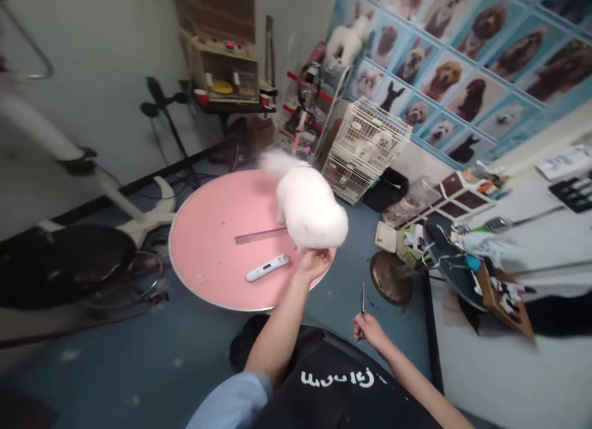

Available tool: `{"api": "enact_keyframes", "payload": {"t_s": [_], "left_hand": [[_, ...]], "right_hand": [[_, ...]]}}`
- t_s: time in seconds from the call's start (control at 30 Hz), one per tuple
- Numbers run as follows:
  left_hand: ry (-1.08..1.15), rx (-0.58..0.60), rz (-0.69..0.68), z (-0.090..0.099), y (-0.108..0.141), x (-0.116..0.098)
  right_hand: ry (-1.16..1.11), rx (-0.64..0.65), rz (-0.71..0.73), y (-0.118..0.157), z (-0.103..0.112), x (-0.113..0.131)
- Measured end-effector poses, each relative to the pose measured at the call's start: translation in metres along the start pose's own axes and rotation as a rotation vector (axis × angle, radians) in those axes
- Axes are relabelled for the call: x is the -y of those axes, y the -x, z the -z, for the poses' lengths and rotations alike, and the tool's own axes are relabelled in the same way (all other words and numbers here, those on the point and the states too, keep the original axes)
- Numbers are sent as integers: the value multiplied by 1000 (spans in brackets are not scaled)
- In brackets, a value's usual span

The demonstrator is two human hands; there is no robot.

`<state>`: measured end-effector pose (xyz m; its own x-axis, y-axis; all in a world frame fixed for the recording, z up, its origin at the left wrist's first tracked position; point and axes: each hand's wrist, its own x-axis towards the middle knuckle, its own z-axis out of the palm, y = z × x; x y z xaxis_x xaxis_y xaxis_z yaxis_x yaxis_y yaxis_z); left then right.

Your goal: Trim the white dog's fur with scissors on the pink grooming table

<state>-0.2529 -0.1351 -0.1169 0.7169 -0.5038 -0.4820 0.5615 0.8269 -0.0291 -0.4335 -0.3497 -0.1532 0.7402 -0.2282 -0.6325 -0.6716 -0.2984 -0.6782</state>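
A fluffy white dog (309,207) stands near the right edge of the round pink table (208,232), its tail blurred. Under the dog's near end, my left hand (316,264) touches the fur with its palm up and fingers stretched out, the tips partly hidden. Off the table to the right, my right hand (367,331) is closed around slim metal scissors (364,298), whose blades point up and look together. White clippers (267,267) lie on the table in front of the dog. Behind them is a long thin purple-edged strip (259,234), perhaps a comb.
Stacked white wire cages (370,136) stand beyond the table, below a wall of dog pictures (462,65). A round brown stool (391,278) is at the right. A dark round seat (65,265) and a white stand (115,195) occupy the left side.
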Motion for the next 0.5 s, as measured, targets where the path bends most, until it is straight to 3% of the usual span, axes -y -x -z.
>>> {"api": "enact_keyframes", "payload": {"t_s": [0.1,0.27,0.4,0.5], "left_hand": [[87,-123,-36,-25,-16,14],[236,-16,-87,-53,-38,29],[353,31,-179,-82,-54,23],[394,40,-218,-93,-62,17]], "right_hand": [[10,38,-4,-23,22,33],[-6,52,6,-44,38,76],[-76,61,-28,-45,44,92],[-113,96,-65,-47,51,106]]}}
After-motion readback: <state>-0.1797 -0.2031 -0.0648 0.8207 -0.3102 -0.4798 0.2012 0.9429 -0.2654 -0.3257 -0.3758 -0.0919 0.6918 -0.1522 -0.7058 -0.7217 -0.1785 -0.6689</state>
